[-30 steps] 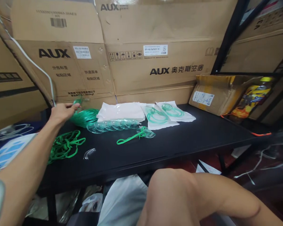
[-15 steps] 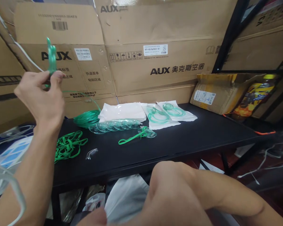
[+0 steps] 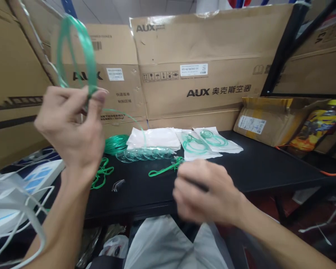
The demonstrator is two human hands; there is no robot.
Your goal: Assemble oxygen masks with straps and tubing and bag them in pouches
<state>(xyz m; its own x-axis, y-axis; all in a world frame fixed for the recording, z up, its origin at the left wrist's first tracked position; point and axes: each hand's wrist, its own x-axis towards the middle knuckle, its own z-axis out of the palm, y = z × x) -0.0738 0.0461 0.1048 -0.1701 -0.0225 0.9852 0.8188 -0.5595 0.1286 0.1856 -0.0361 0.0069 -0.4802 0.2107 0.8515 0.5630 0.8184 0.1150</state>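
My left hand [image 3: 72, 127] is raised at the left, thumb and fingers pinched on a coil of green tubing [image 3: 91, 52] that loops upward. A thin green line trails from it toward the table. My right hand [image 3: 203, 190], smeared by motion, is curled closed above the table's front edge; what it holds, if anything, is hidden. Just behind it lies a green elastic strap [image 3: 162, 172], with the clear mask it is tied to mostly covered by the hand. A row of clear masks [image 3: 145, 154] lies before a stack of white pouches [image 3: 156, 138].
A tubing bundle [image 3: 116, 144], loose green straps [image 3: 102, 175] and small thin shiny pieces [image 3: 118, 185] lie at the left. Two pouches with tubing, one nearer [image 3: 196, 147], lie mid-table. A carton [image 3: 264, 121] and a drink bottle [image 3: 316, 127] stand right. White cables [image 3: 30, 209] are at lower left.
My right hand has risen from low in front of my body to above the table edge. The tubing coil in my left hand now shows as a wide loop. The view has shifted.
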